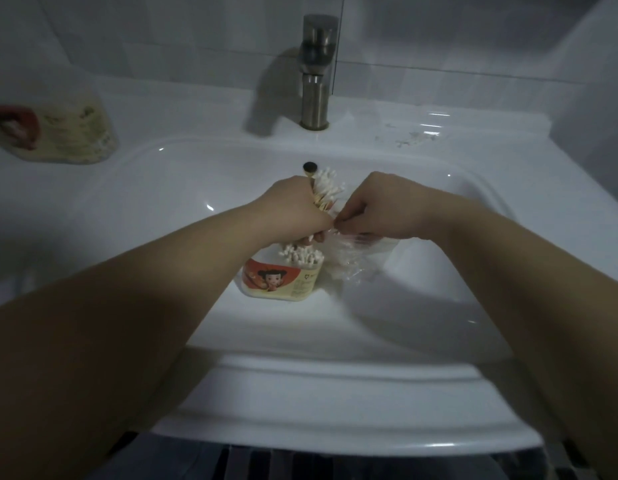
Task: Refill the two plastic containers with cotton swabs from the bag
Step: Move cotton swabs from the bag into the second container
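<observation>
A plastic container (283, 280) with a red and cream cartoon label stands in the sink basin (404, 306), packed with cotton swabs. Above it my left hand (293, 206) grips a bundle of cotton swabs (326, 187), white tips pointing up and away. Just to the right, my right hand (380, 209) pinches the top edge of a clear plastic bag (356, 258), which hangs down beside the container. A second container (63, 133), same label, lies on the counter at the far left, blurred.
A steel faucet (316, 71) rises behind the basin, with the dark overflow hole (310, 166) below it. White debris specks (411, 136) lie on the counter at the back right. Tiled wall runs behind.
</observation>
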### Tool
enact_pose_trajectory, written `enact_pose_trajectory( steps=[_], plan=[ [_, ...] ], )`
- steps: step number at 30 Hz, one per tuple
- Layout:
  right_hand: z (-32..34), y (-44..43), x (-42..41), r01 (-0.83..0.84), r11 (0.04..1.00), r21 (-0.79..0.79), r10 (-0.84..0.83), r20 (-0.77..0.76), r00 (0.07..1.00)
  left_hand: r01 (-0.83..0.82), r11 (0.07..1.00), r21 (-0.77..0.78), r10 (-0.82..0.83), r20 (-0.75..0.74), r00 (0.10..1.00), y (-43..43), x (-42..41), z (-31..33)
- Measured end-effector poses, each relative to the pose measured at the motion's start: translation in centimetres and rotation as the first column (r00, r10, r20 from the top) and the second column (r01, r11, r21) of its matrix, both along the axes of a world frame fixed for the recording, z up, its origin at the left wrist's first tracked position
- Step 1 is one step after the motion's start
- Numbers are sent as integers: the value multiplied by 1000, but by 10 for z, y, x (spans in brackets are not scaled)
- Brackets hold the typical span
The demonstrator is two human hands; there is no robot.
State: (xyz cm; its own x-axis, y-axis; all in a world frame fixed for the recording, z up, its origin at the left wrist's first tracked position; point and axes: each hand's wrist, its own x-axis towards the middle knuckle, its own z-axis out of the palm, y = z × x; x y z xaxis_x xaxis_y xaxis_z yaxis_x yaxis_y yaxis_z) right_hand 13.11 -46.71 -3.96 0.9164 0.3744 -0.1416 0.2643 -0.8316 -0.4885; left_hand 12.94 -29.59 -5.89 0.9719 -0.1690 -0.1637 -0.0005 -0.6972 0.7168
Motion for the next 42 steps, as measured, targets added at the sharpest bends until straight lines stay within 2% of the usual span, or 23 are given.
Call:
enact_pose_trajectory(
  steps=[7,14,19,24,29,34,36,38,42],
  plan=[
    [12,-7,-1,43,998,47,-45,56,997,0,994,114,1,-5,1000,2,0,0],
    [14,-12,1,153,975,159,-166,72,984,18,991,130,-16,-13,1000,2,0,1],
    [17,-12,-3,34,997,63,-34,6,999,-9,997,74,7,21,1000,3,2,-2],
    [21,-16,-3,21,999,29,-23,43,999,-38,998,44,37,23,999,2,2,-3],
    [24,-21,-1,94,976,194,-108,60,992,-72,996,51,70,38,997,5,2,-1],
    [22,-19,3,182,895,406,-234,81,969,-82,997,9,81,76,994,5,2,0],
    [21,-19,4,205,882,424,-265,87,960,-108,993,-41,112,139,984,5,2,3],
    [20,-18,4,221,869,444,-280,71,957,-151,975,-163,178,171,969,4,4,5],
    [20,-14,3,207,792,575,-252,-2,968,-128,901,-414,176,81,981,-1,3,5]
  ],
)
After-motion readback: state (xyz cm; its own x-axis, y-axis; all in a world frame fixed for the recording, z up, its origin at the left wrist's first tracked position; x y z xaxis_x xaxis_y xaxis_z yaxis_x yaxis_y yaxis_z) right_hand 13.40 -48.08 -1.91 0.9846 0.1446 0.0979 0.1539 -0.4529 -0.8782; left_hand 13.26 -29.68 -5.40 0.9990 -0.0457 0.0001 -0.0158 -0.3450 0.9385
